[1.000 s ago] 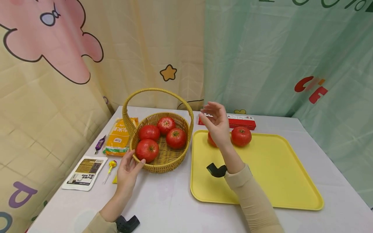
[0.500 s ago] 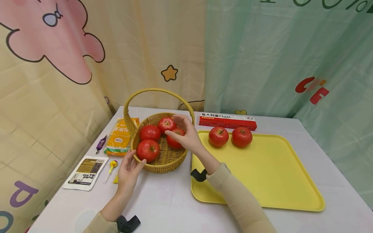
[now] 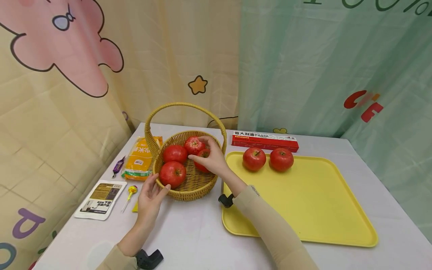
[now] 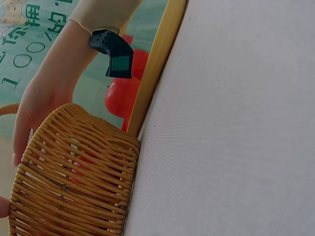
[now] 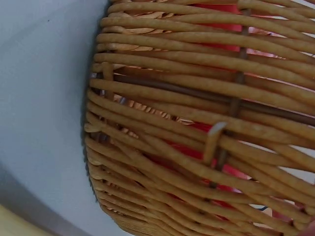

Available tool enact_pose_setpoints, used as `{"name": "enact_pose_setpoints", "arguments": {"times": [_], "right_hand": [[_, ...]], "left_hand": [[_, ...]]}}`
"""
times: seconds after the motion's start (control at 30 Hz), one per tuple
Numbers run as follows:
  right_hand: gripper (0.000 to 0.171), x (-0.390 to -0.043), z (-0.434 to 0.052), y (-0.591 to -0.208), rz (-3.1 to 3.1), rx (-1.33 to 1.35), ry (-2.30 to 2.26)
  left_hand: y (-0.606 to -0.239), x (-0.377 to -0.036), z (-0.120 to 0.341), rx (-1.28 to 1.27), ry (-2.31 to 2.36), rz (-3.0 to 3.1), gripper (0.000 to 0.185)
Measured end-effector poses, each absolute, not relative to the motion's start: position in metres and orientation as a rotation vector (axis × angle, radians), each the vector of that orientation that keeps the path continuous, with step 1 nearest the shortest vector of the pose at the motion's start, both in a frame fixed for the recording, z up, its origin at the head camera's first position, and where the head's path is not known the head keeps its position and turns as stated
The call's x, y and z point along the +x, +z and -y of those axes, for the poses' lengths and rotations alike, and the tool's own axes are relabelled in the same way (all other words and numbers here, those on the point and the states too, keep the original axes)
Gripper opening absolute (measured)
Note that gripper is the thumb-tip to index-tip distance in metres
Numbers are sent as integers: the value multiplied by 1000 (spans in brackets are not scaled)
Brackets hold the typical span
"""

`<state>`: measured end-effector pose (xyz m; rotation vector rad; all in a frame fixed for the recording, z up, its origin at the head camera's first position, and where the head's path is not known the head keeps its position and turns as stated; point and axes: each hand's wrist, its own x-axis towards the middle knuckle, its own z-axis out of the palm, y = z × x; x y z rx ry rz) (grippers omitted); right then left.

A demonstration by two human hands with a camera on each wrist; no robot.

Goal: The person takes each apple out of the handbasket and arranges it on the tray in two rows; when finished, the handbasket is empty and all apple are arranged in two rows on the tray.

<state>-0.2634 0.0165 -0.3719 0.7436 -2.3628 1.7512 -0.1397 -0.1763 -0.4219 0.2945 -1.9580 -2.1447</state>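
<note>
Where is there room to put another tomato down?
Most of the yellow tray is bare, in front of its two tomatoes. The basket is crowded: four tomatoes and the right hand.

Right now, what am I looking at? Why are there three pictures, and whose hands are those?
These are a person's two bare hands, filmed by three small cameras. The big picture comes from a camera on the person's head, looking down at a table. The other two come from cameras strapped to each wrist, so they see the wicker basket from very close.

The basket holds four red tomatoes. The right hand reaches into it and curls around one tomato. The left hand rests its fingers against the basket's rim, near another tomato.

Beside it lies a yellow tray with two more tomatoes. A red pasta box, an orange packet, a lollipop and a flat pouch lie around them.
</note>
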Motion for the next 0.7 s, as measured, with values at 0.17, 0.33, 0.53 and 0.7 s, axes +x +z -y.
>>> {"name": "enact_pose_setpoints", "arguments": {"times": [0.17, 0.33, 0.53, 0.7], "right_hand": [[69, -266, -13, -374, 2520, 631, 1640], [76, -267, -11, -375, 2640, 558, 1581], [79, -269, -10, -376, 2698, 566, 1504], [78, -269, -11, -377, 2769, 690, 1376]], "left_hand": [[-421, -139, 176, 279, -2142, 1960, 62], [-423, -140, 176, 284, -2134, 1959, 60], [-424, -140, 177, 275, -2137, 1951, 59], [-423, -139, 176, 259, -2146, 1944, 61]]}}
